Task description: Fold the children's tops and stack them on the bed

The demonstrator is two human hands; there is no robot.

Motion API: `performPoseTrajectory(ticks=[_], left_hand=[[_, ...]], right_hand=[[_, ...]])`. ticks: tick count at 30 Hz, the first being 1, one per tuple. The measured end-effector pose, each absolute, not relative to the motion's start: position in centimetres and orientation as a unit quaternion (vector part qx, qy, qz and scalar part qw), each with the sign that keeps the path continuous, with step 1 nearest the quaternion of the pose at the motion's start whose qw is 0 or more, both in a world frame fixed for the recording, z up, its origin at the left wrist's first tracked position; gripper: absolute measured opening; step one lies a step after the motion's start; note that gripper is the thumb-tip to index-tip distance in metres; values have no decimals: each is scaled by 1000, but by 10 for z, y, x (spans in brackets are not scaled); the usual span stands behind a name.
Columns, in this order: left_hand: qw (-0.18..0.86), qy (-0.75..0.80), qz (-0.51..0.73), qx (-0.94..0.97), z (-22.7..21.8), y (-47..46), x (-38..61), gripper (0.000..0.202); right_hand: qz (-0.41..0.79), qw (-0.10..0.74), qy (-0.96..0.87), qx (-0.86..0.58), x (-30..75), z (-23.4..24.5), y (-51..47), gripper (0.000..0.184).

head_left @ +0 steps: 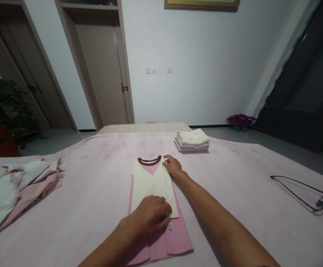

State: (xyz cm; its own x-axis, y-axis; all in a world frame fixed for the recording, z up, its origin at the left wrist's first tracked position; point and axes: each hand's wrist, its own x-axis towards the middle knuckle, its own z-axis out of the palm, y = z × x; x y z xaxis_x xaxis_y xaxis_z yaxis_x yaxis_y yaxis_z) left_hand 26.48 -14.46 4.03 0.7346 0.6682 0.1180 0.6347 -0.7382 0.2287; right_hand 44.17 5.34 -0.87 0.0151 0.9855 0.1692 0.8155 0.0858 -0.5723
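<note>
A cream and pink shirt (152,185) with a dark brown collar lies on the bed in front of me, its sides folded inward and its pink lower part spread toward me. My right hand (172,165) pinches the shirt at the shoulder, just right of the collar. Lower down, my left hand (153,212) is bent over the cream layer, with its fingers curled together at the cloth near that layer's bottom edge. A small white label shows on the pink cloth beside the left fingers.
A stack of folded clothes (193,141) stands farther back on the pink flowered sheet (228,174). Rumpled pink and white clothes (19,189) lie at the left. A black clothes hanger (300,191) rests at the right. Behind are doors and a white wall.
</note>
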Motion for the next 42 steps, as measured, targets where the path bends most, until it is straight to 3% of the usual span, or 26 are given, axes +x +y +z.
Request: performPoseTrajectory(ticks=[12, 23, 28, 32, 37, 42], left_hand=[[182, 373, 103, 904, 45, -151, 271, 22], [313, 356, 122, 872, 51, -145, 262, 28], [216, 443, 241, 836, 41, -133, 259, 25], [144, 445, 213, 858, 28, -127, 251, 14], [187, 449, 221, 845, 21, -117, 238, 16], [211, 486, 252, 810, 27, -124, 218, 17]], right_hand=[[108, 207, -740, -631, 442, -2, 49, 28], [60, 208, -765, -607, 441, 12, 26, 35], [41, 231, -816, -529, 434, 15, -6, 39], [36, 170, -880, -443, 435, 3, -27, 48], [69, 129, -878, -455, 440, -3, -36, 50], [54, 180, -881, -433, 438, 8, -57, 37]])
